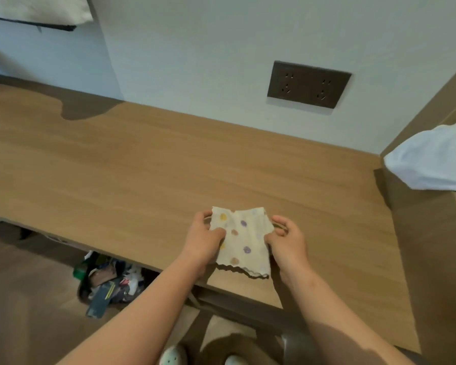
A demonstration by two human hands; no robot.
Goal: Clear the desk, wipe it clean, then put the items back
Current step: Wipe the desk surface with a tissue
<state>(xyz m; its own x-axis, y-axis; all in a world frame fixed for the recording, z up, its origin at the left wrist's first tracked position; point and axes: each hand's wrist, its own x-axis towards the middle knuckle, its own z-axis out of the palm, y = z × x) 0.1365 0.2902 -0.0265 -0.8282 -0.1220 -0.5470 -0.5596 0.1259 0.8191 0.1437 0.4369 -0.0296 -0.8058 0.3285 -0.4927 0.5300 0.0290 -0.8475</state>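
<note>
A cream cloth (241,237) with yellow and purple dots hangs between my hands, just above the front part of the wooden desk (142,167). My left hand (204,238) pinches its left edge, thumb on top. Its right edge is pinched by my right hand (287,241). The cloth looks partly folded, and its wavy lower edge hangs over the desk's front edge.
A dark double wall socket (309,84) sits above the desk's back edge. White fabric (429,164) lies on a wooden ledge at the right. A bin full of rubbish (108,280) stands on the floor under the desk. My shoes (173,356) show below.
</note>
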